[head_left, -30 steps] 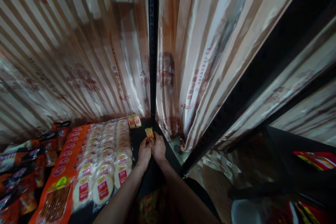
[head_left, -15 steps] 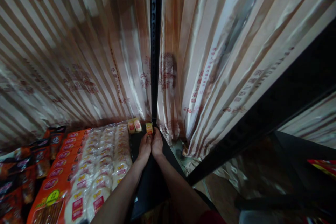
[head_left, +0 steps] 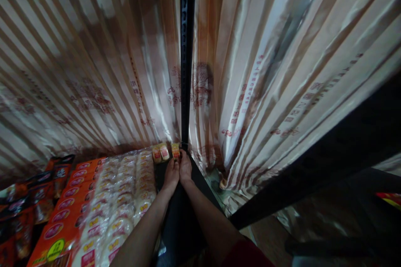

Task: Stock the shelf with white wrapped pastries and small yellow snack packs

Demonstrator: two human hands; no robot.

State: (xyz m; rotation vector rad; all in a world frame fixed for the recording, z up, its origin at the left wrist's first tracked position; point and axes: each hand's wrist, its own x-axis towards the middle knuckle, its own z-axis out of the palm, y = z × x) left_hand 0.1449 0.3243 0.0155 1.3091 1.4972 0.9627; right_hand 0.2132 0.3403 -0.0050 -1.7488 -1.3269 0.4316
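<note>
Both my hands meet at the far corner of a black shelf (head_left: 180,221). Between their fingertips is a small yellow snack packet (head_left: 175,150) with a red label, standing upright near the black post. My left hand (head_left: 172,175) closes on its lower left, and my right hand (head_left: 185,166) on its right side. Two similar wrapped snack packets (head_left: 161,153) stand just left of it along the back edge. Nearer to me, rows of round white packaged cakes (head_left: 120,200) in clear wrap lie left of my left forearm.
Orange snack packs (head_left: 67,204) and dark orange-black bags (head_left: 40,196) lie further left. A black perforated post (head_left: 185,58) rises at the corner, with pleated printed curtains (head_left: 94,71) behind. A black beam (head_left: 313,158) slants across the right, and a red-yellow packet (head_left: 390,200) lies beyond it.
My hands and the small packet have moved slightly up and left, closer to the two packets at the back edge. The view has shifted a little.
</note>
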